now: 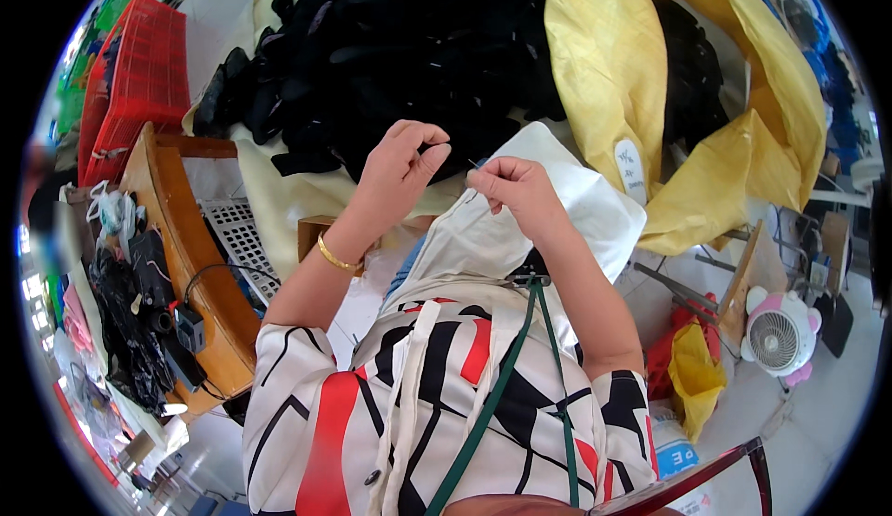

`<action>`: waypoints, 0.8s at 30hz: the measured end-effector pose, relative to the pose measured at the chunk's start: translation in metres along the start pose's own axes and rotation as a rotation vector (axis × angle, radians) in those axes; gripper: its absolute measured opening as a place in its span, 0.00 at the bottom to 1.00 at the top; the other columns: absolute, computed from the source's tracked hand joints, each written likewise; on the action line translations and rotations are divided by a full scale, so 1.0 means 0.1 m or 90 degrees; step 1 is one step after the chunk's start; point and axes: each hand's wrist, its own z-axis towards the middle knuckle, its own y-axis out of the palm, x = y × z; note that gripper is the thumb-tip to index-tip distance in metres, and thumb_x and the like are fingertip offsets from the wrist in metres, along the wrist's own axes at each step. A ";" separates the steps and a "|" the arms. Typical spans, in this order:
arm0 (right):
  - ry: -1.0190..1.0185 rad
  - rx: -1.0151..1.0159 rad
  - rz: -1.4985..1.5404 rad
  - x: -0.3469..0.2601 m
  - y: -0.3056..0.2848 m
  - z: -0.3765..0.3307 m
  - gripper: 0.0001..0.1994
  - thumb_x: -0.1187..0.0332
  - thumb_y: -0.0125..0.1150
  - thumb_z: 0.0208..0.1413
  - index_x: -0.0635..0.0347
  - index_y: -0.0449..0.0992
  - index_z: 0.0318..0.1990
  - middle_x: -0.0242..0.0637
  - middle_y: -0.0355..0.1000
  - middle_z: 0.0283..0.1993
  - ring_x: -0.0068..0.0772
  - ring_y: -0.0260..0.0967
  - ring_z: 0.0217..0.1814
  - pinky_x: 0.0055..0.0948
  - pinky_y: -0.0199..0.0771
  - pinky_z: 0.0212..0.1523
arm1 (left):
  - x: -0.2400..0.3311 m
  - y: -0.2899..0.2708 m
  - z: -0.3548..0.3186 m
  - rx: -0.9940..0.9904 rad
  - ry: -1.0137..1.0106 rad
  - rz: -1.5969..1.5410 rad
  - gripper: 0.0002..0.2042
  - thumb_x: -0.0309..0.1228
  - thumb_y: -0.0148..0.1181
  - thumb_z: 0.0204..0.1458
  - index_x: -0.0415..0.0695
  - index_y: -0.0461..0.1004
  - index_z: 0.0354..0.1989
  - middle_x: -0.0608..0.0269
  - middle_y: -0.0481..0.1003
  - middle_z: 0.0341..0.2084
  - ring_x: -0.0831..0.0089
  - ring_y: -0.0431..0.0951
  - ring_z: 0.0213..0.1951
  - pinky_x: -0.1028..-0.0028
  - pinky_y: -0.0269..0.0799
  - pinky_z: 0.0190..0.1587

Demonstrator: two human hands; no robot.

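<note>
White cloth (557, 209) lies across the person's lap, and the right hand (516, 191) pinches its upper edge with closed fingers (485, 182). Just left of the cloth, the left hand (400, 168) is raised with fingers (435, 149) pinched together; what they grip is too small to tell. Beyond the cloth lie a black pile (409, 52) and a yellow sack (613, 61).

Top: short-sleeved blouse (446, 423), white with black lines and red-orange blocks | Left wrist: thin gold bangle (335, 258) | Neck: dark green lanyard (502, 377) running down chest | Forearms bare | Glasses (706, 479), dark red frame, at lower edge
</note>
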 end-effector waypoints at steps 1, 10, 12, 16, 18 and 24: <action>-0.008 0.021 -0.007 -0.01 -0.04 -0.01 0.09 0.65 0.69 0.54 0.62 0.79 0.30 0.25 0.70 0.24 0.14 0.62 0.23 0.17 0.62 0.25 | -0.03 0.07 -0.04 -0.004 -0.033 -0.085 0.09 0.33 0.52 0.64 0.42 0.75 0.39 0.70 0.74 0.32 0.86 0.67 0.25 0.84 0.65 0.25; -0.011 0.096 0.008 -0.18 -0.13 -0.10 0.10 0.64 0.69 0.54 0.61 0.79 0.30 0.25 0.72 0.25 0.13 0.58 0.22 0.16 0.57 0.23 | 0.10 0.66 -0.20 -0.047 -0.347 -0.666 0.07 0.32 0.54 0.63 0.42 0.72 0.40 0.67 0.76 0.29 0.84 0.69 0.20 0.78 0.75 0.25; -0.018 0.108 0.005 -0.17 -0.16 -0.10 0.10 0.63 0.69 0.54 0.61 0.79 0.31 0.24 0.72 0.25 0.13 0.57 0.21 0.16 0.56 0.23 | 0.09 0.69 -0.16 -0.104 -0.389 -0.673 0.08 0.35 0.53 0.63 0.43 0.72 0.39 0.69 0.74 0.25 0.83 0.68 0.19 0.77 0.74 0.23; -0.062 0.171 0.000 -0.06 -0.31 -0.01 0.10 0.63 0.69 0.54 0.60 0.79 0.31 0.22 0.69 0.24 0.12 0.56 0.21 0.16 0.55 0.22 | 0.06 0.57 -0.06 -0.254 -0.425 -0.661 0.12 0.38 0.51 0.64 0.42 0.72 0.36 0.72 0.67 0.18 0.84 0.65 0.17 0.79 0.70 0.21; -0.077 0.213 0.020 0.02 -0.42 0.04 0.10 0.63 0.69 0.55 0.60 0.78 0.31 0.22 0.68 0.23 0.12 0.56 0.21 0.16 0.55 0.22 | 0.11 0.50 0.00 -0.276 -0.428 -0.682 0.13 0.38 0.51 0.64 0.42 0.72 0.33 0.73 0.63 0.16 0.84 0.63 0.16 0.80 0.67 0.19; -0.066 0.230 0.082 0.22 -0.58 0.07 0.10 0.63 0.68 0.56 0.61 0.78 0.33 0.22 0.66 0.23 0.13 0.57 0.21 0.17 0.57 0.23 | 0.30 0.45 0.19 -0.263 -0.461 -0.770 0.12 0.36 0.50 0.64 0.42 0.70 0.30 0.73 0.62 0.15 0.84 0.61 0.14 0.82 0.62 0.15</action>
